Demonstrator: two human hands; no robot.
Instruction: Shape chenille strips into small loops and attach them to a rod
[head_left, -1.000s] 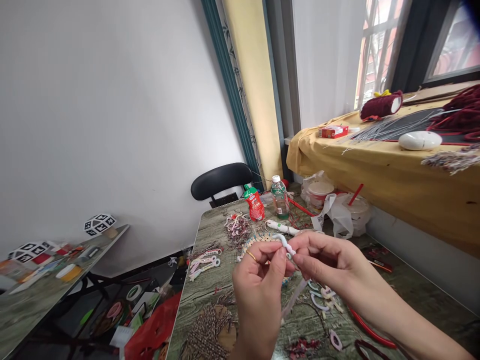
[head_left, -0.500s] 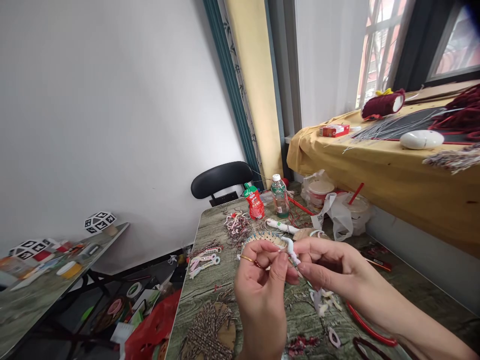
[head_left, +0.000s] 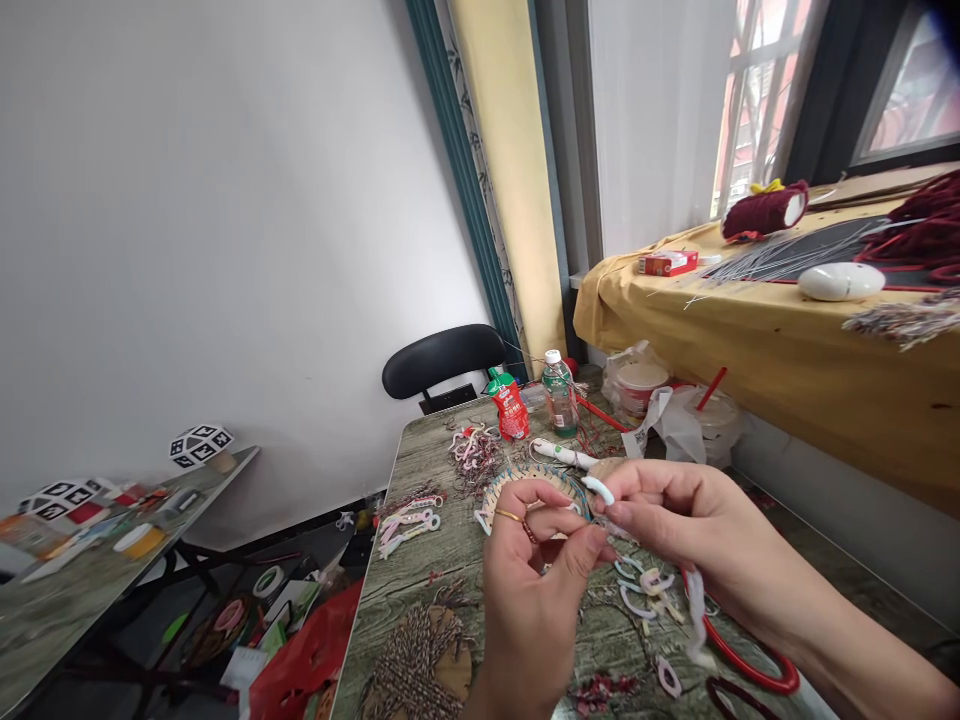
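Observation:
My left hand (head_left: 534, 580) and my right hand (head_left: 675, 520) meet over the wood-grain table (head_left: 420, 590), fingertips pinched together. Between them is a white fuzzy pipe cleaner (head_left: 600, 489), bent at the top. Its loose tail (head_left: 694, 610) hangs down below my right hand. My left hand wears a thin ring. Just behind the hands lies a round woven piece (head_left: 525, 478) with coloured edging.
Curled pipe-cleaner pieces (head_left: 645, 585), a red hoop (head_left: 739, 660), twisted cord bundles (head_left: 412, 660), a green bottle (head_left: 559, 392), a red pouch (head_left: 508, 405) and a white tube (head_left: 562, 453) lie on the table. A black chair (head_left: 442, 362) stands behind. A yellow-draped counter (head_left: 787, 330) is at right.
My right hand has pulled the white pipe cleaner rightwards, and its tail now hangs below that hand. My left hand has shifted slightly right and down.

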